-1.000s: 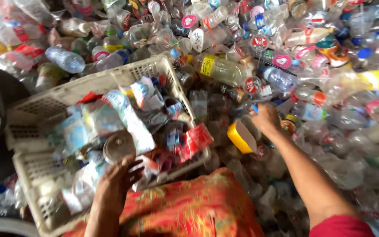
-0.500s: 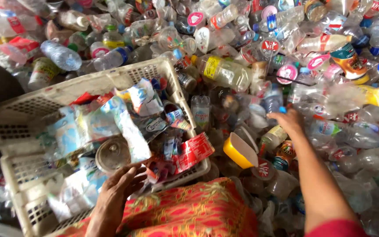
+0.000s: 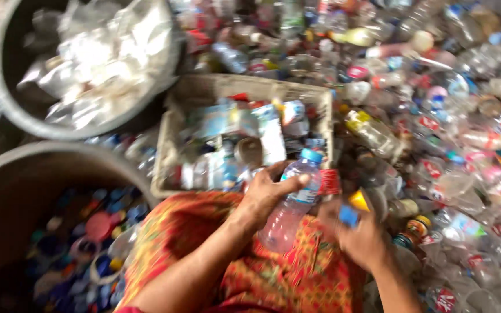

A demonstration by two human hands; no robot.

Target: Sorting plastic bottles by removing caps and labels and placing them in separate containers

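Heaps of crushed plastic bottles (image 3: 436,168) spread all around me, a white crate (image 3: 204,93) of scraps ahead. My left hand (image 3: 265,194) wraps around a clear bottle with a blue cap (image 3: 294,200), tilted over my orange patterned lap (image 3: 273,272). My right hand (image 3: 363,235) pinches a small blue piece (image 3: 348,215) just beside it. Tub of loose caps (image 3: 82,237) at my left.

Clear bottle (image 3: 290,206), blue cap (image 3: 311,155)
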